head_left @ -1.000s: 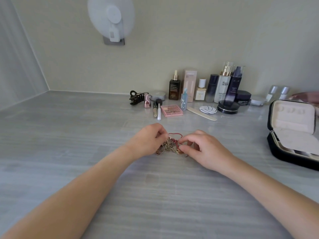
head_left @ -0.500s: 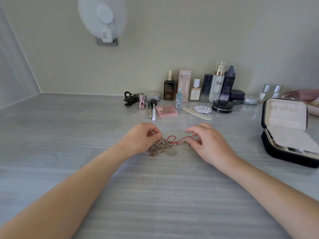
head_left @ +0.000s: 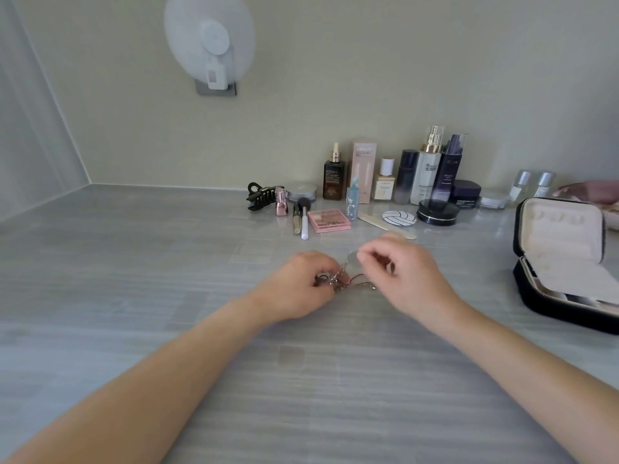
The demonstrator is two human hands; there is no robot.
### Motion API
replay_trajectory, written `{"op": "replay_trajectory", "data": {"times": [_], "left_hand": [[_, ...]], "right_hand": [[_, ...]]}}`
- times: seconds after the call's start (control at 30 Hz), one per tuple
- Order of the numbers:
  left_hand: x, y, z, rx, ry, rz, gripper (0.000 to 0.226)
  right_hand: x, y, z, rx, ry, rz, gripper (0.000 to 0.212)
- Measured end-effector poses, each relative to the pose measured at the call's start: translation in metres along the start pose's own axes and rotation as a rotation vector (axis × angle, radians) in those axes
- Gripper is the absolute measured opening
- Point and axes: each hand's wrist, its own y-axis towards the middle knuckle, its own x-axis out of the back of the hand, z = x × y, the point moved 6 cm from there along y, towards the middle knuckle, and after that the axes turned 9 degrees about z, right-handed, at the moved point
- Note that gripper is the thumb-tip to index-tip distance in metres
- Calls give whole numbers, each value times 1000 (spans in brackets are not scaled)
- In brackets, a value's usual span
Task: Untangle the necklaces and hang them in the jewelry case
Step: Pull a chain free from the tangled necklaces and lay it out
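1. Grey wood-grain tabletop (head_left: 167,296) against a plain beige wall, with a row of cosmetic bottles and jars (head_left: 425,175) at the back.
2. The tangled clump of thin gold-tone chain necklaces and red cord (head_left: 339,281) lies on the tabletop between both hands.
3. Left hand (head_left: 298,286): fingers curled over the clump's left side, gripping and pinning it.
4. Right hand (head_left: 405,279): raised slightly, thumb and forefinger pinching a strand near a pale round pendant (head_left: 351,257). Blur hides the exact pinch spot.
5. Handling, judged: light, limp and slippery fine links. Pulling probably tightens knots and could snap a chain. Best hold is the pendant, a clasp or a free end, teasing loops loose.
6. The black zip jewelry case with cream lining (head_left: 552,308) stands open at right, well apart from the clump. No necklace is visible in it.
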Motion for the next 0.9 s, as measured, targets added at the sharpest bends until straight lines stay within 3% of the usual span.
{"op": "replay_trajectory", "data": {"times": [0.1, 0.2, 0.4, 0.57, 0.77, 0.9], "left_hand": [[4, 0, -3, 43, -189, -94, 11], [9, 1, -1, 64, -412, -140, 12], [24, -4, -4, 64, -650, -244, 18], [29, -3, -1, 49, -807, -240, 18], [15, 1, -3, 63, -753, -150, 8], [4, -2, -14, 34, -663, -67, 12]], "right_hand": [[19, 4, -5, -158, 373, -55, 25], [24, 4, -15, -326, 739, -108, 27], [23, 7, -20, -427, 1157, -126, 27], [35, 15, -12, -386, 1137, -48, 27], [42, 35, 14, -344, 1122, 92, 28], [43, 50, 40, -302, 1111, 133, 23]]}}
